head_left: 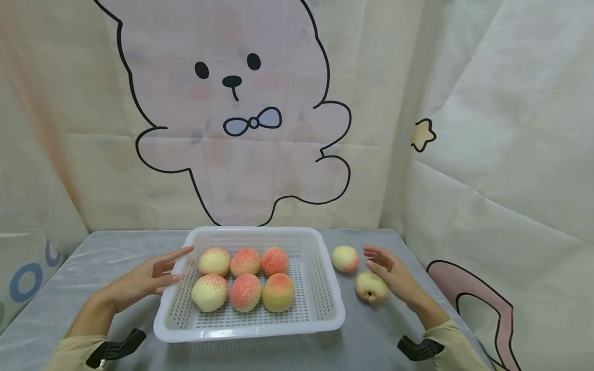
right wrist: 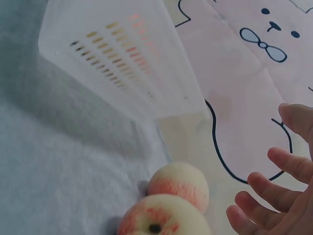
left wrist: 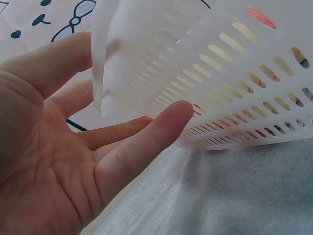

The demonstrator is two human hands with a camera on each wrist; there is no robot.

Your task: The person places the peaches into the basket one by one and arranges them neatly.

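Observation:
A white perforated plastic basket (head_left: pixel 250 332) holds several yellow-and-red peaches, one of them at its front right (head_left: pixel 278 292), set in two rows. My left hand (head_left: pixel 144 278) is at the basket's left side, its fingers extended along the rim; in the left wrist view the thumb (left wrist: pixel 168 122) lies in front of the slotted wall. To the right of the basket sit two loose peaches, a farther one (head_left: pixel 345 258) and a nearer pale one (head_left: pixel 372 287). Over the nearer peach hovers my right hand (head_left: pixel 394 273), fingers loosely spread with nothing in them, as the right wrist view confirms.
The grey cloth-covered table (head_left: pixel 366 340) reaches back to a curtain (head_left: pixel 371 77) printed with a cartoon bear. More printed cloth (head_left: pixel 501 129) hangs along the right side. Black straps (head_left: pixel 419 348) sit on both wrists.

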